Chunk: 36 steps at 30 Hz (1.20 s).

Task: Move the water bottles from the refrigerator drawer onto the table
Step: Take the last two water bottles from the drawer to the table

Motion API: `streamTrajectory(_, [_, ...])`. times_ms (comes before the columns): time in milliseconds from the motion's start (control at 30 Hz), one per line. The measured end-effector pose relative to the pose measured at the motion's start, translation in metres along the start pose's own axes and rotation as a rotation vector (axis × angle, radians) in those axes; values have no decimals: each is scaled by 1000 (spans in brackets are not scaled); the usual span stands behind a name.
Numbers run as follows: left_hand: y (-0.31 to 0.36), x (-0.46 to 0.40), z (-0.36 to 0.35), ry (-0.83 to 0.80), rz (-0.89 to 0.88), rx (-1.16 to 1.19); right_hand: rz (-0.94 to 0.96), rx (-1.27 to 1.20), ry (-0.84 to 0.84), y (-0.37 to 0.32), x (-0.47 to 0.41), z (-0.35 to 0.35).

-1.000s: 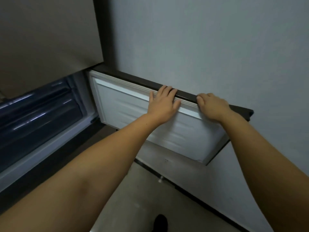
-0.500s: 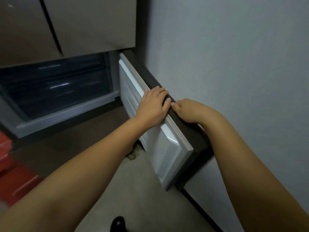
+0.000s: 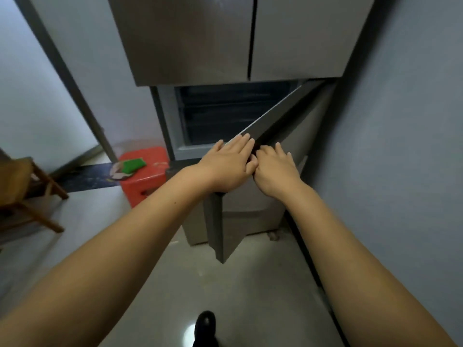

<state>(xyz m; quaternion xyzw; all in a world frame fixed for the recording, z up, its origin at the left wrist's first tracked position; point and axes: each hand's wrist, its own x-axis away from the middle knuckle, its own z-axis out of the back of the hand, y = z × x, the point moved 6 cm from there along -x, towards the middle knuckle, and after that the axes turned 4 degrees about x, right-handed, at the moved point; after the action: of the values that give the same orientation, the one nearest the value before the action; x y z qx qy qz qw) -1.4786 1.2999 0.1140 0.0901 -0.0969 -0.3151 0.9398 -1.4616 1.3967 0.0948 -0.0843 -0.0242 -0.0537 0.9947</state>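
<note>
With my left hand and right hand flat, fingers straight, on the lower refrigerator door, I should push evenly, keeping fingertips off its edge.

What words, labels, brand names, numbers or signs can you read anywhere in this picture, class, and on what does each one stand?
None can be read.
The refrigerator fronts and the lower door under both hands show no lettering.
The round printed item on the red stool, beside the green sponge, has a pattern too blurred to read.
</note>
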Motion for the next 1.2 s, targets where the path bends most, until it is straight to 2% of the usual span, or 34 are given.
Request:
streamTrajectory(133, [-51,-5,7,202,113,-190,46,-52,77,-31,-40,-6])
streamTrajectory(233, [-84,-11,5,241,188,-364,99,11,91,-53,-77,-14])
streamTrajectory(300, [-98,-11,-5,260,168,-448,122,50,90,-62,-91,-24])
streamTrajectory(433, [-150,-37,-1,373,145,-427,126,75,111,-71,-128,-45])
streamTrajectory(567, [-196,-73,9,417,159,-420,88,116,129,-64,-170,-50])
streamTrajectory(833, [-246,-118,7,575,91,-475,128,140,154,-63,-224,-61])
streamTrajectory(1033, [-282,-143,6,481,93,-471,131,196,125,-65,-253,-66])
streamTrajectory(1200, [-281,-151,1,488,141,-430,144,183,128,-61,-255,-66])
